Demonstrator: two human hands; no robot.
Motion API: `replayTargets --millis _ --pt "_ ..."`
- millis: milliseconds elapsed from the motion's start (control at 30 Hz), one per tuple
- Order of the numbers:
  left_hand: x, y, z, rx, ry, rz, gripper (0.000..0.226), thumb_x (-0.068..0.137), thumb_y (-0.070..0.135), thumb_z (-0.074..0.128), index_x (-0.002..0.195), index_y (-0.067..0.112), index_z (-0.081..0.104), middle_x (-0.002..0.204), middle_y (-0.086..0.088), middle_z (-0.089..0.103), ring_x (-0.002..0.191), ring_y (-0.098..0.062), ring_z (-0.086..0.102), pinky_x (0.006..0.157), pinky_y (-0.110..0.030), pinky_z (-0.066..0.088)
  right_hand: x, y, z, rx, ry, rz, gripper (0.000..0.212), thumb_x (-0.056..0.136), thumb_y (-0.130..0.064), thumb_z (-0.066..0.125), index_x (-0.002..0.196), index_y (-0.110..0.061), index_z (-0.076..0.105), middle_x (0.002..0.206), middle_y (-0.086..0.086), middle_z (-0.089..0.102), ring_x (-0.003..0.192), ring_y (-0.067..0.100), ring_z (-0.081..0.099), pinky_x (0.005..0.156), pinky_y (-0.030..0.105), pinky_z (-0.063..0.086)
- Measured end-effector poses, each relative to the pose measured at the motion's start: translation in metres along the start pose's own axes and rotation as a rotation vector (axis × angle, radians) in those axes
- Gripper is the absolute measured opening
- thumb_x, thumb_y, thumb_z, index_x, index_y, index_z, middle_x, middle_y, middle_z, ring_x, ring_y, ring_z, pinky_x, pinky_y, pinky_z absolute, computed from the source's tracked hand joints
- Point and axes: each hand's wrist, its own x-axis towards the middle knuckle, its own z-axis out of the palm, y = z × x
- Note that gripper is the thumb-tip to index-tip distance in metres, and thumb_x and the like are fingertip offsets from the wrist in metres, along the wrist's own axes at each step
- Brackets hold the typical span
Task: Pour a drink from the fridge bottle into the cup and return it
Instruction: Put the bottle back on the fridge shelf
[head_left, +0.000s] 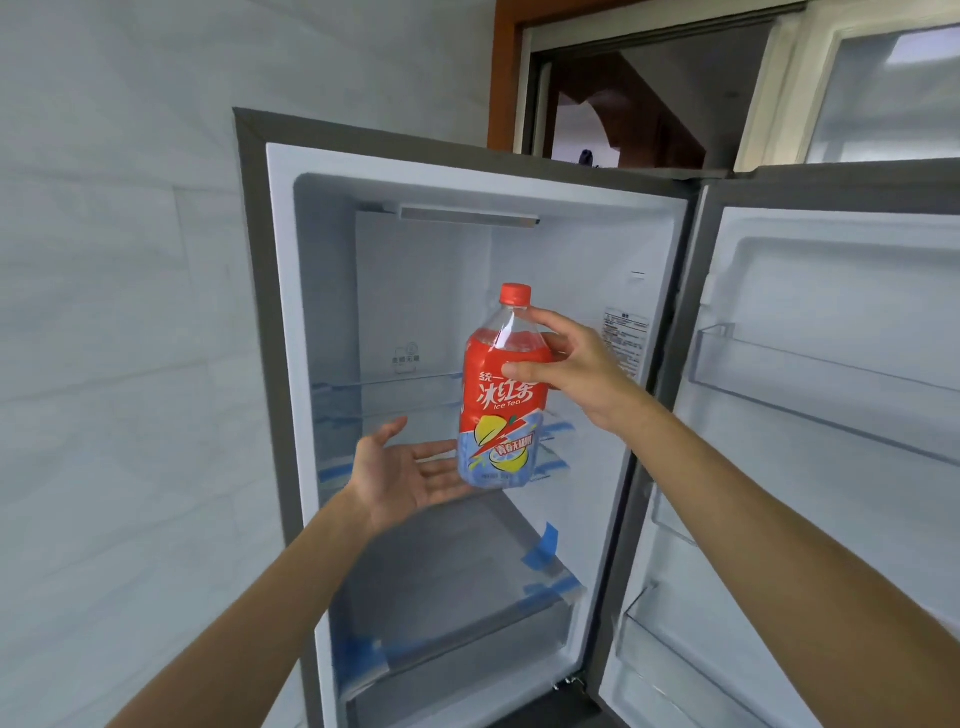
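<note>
We are gripping the ice tea bottle (501, 387) in our right hand (576, 366) before the open fridge (332, 312); our left hand (405, 475) is spreading open under its base; carrying it to the cup looks like the next move, though whether it is coming out or going back we cannot tell.

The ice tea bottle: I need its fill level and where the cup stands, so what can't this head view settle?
- Fill level of the bottle: label wraps it.
- The cup: outside the frame.
- Whether the left hand touches the bottle's base: the bottle hides those fingertips.

One clear plastic iced-tea bottle (501, 395) with red label and red cap. Two bare hands (566, 364). One open grey fridge (270, 312) with white interior. Three clear door bins (810, 374).
</note>
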Motion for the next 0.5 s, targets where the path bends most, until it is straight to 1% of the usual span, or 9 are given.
replayTargets --millis 133,233,267,367,433,500 --pt "0.027 0.012 -0.008 -0.01 0.045 0.049 0.07 0.097 0.054 0.036 0.129 -0.007 0.05 0.129 -0.033 0.059 0.117 -0.049 0.06 0.097 -0.059 0.048 0.037 0.021 -0.004 0.038 -0.04 -0.003 0.066 0.07 -0.015 0.084 0.126 -0.035 0.056 0.114 -0.003 0.067 0.103 0.015 0.067 0.078 0.03 0.06" --pt "0.045 0.021 -0.01 -0.039 0.089 0.08 0.07 0.097 0.053 0.038 0.131 -0.007 0.049 0.13 -0.034 0.058 0.117 -0.049 0.059 0.092 -0.06 0.05 0.065 0.035 -0.006 0.056 -0.071 -0.017 0.069 0.062 -0.024 0.086 0.122 -0.04 0.057 0.116 -0.002 0.067 0.106 0.016 0.066 0.085 0.035 0.059" --pt "0.053 0.024 -0.011 -0.053 0.105 0.094 0.07 0.097 0.053 0.038 0.132 -0.007 0.049 0.131 -0.034 0.057 0.117 -0.049 0.059 0.089 -0.059 0.05 0.077 0.04 -0.008 0.059 -0.086 -0.019 0.068 0.062 -0.024 0.087 0.121 -0.041 0.057 0.115 -0.003 0.068 0.106 0.016 0.066 0.084 0.035 0.059" --pt "0.072 0.036 -0.013 -0.058 0.164 0.123 0.069 0.097 0.051 0.038 0.132 -0.006 0.048 0.132 -0.034 0.055 0.115 -0.049 0.058 0.085 -0.058 0.051 0.112 0.054 -0.007 0.08 -0.136 -0.017 0.064 0.067 -0.013 0.087 0.117 -0.041 0.059 0.111 -0.004 0.069 0.1 0.013 0.069 0.077 0.03 0.059" --pt "0.083 0.042 -0.016 -0.07 0.202 0.143 0.068 0.097 0.051 0.038 0.133 -0.006 0.048 0.132 -0.035 0.054 0.117 -0.05 0.057 0.088 -0.058 0.05 0.133 0.063 -0.005 0.097 -0.165 -0.01 0.065 0.066 -0.012 0.087 0.117 -0.04 0.059 0.112 -0.001 0.069 0.1 0.016 0.069 0.077 0.033 0.06" --pt "0.093 0.048 -0.021 -0.08 0.243 0.172 0.069 0.097 0.049 0.038 0.136 -0.007 0.047 0.134 -0.035 0.052 0.119 -0.051 0.055 0.094 -0.059 0.047 0.151 0.071 -0.001 0.113 -0.192 -0.011 0.068 0.061 -0.017 0.089 0.118 -0.039 0.06 0.115 0.001 0.069 0.103 0.02 0.069 0.081 0.039 0.06"
